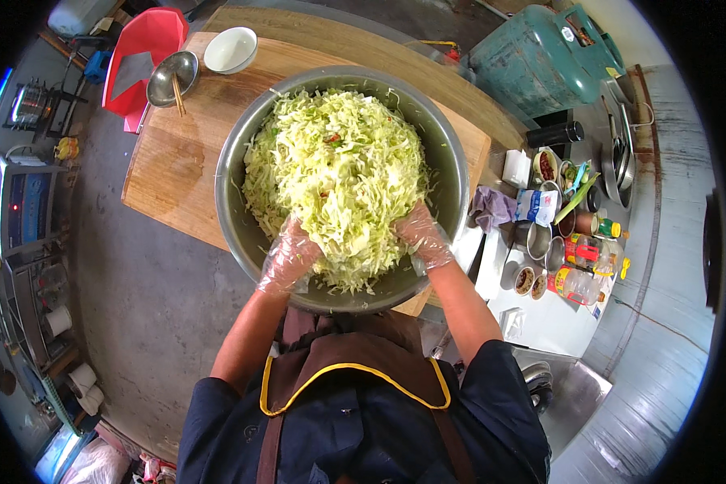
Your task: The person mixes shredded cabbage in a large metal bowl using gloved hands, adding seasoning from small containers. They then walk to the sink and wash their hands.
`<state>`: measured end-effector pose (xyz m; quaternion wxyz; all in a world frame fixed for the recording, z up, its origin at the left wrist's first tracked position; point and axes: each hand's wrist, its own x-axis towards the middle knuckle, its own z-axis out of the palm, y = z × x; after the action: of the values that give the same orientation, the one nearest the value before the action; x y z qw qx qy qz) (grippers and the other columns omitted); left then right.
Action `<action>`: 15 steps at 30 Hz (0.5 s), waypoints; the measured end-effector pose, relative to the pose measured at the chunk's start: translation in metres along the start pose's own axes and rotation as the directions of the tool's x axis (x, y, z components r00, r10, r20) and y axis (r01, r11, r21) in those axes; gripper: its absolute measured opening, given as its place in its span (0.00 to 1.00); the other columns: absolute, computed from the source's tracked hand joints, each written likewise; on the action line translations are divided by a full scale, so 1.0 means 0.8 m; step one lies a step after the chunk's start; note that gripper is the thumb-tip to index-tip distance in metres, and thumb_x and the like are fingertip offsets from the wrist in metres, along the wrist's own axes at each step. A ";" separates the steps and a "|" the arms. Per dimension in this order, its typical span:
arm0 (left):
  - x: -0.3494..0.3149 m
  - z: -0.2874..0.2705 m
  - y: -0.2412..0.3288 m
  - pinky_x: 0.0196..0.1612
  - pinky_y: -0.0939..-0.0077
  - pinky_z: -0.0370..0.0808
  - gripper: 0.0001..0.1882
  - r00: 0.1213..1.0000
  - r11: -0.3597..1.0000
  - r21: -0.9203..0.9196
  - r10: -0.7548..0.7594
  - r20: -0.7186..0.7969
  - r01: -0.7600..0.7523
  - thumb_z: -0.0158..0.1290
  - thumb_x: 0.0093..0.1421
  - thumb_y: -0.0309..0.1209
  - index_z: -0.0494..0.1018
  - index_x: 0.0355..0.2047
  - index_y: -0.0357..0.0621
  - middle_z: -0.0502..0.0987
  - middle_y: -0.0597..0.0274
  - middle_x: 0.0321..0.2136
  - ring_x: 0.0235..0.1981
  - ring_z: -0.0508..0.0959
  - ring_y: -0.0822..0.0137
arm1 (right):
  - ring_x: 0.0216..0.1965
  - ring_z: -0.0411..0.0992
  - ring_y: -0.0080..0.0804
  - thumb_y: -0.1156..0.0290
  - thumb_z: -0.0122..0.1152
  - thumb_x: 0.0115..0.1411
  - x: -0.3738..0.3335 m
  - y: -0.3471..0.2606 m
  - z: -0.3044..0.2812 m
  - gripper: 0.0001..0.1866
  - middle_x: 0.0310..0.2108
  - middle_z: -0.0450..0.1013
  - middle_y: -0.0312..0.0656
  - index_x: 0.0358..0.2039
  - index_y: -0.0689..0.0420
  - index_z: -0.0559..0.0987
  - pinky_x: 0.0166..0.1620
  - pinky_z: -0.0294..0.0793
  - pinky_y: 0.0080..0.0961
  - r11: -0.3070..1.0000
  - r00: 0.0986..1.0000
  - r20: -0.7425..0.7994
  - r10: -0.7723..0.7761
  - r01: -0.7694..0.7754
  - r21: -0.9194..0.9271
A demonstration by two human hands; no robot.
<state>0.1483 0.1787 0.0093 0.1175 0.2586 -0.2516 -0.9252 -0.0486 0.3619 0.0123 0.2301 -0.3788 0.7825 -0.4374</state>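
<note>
**Shredded cabbage [339, 173] heaped in the large metal bowl [450, 173]**

Your left hand [296, 248] and right hand [419, 231], both in clear plastic gloves [278, 273], reach into the near side of the heap, one on each flank. Shreds cover the ends of both, so I cannot tell whether either is clenched or loose. Red bits [333, 138] dot the pale green cabbage. The large metal bowl sits on the wooden tabletop [165, 173], just in front of your brown apron [347, 351]; a white bowl [231, 50] stands beyond it, to the left.
</note>
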 end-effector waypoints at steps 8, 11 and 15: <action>-0.016 0.102 0.116 0.53 0.66 0.71 0.29 0.884 0.328 0.883 0.434 0.175 -0.336 0.57 0.50 0.21 0.69 0.55 0.40 0.76 0.50 0.49 0.51 0.76 0.55 | 0.56 0.70 0.34 0.83 0.71 0.46 0.057 -0.099 -0.058 0.42 0.56 0.70 0.41 0.63 0.59 0.63 0.60 0.70 0.33 0.807 0.994 -0.091 0.059 0.006 0.591; -0.022 0.101 0.134 0.54 0.63 0.71 0.32 0.875 0.172 0.928 0.426 0.231 -0.329 0.59 0.49 0.22 0.68 0.57 0.41 0.75 0.50 0.50 0.52 0.75 0.53 | 0.57 0.69 0.33 0.79 0.73 0.48 0.072 -0.138 -0.074 0.41 0.56 0.70 0.41 0.62 0.59 0.65 0.59 0.69 0.32 0.774 0.999 -0.047 0.015 0.018 0.633; -0.023 0.088 0.133 0.52 0.61 0.74 0.34 0.772 -0.084 0.922 0.522 0.363 -0.377 0.61 0.51 0.23 0.64 0.59 0.42 0.73 0.47 0.51 0.49 0.76 0.50 | 0.57 0.68 0.30 0.76 0.71 0.53 0.074 -0.124 -0.076 0.36 0.56 0.70 0.39 0.62 0.58 0.65 0.58 0.70 0.31 0.571 0.998 -0.061 -0.003 0.051 0.819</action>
<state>0.1352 0.1235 0.1250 0.2318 0.2187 -0.8569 -0.4052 -0.0876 0.3128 0.1268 0.3520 -0.2295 0.4909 -0.7632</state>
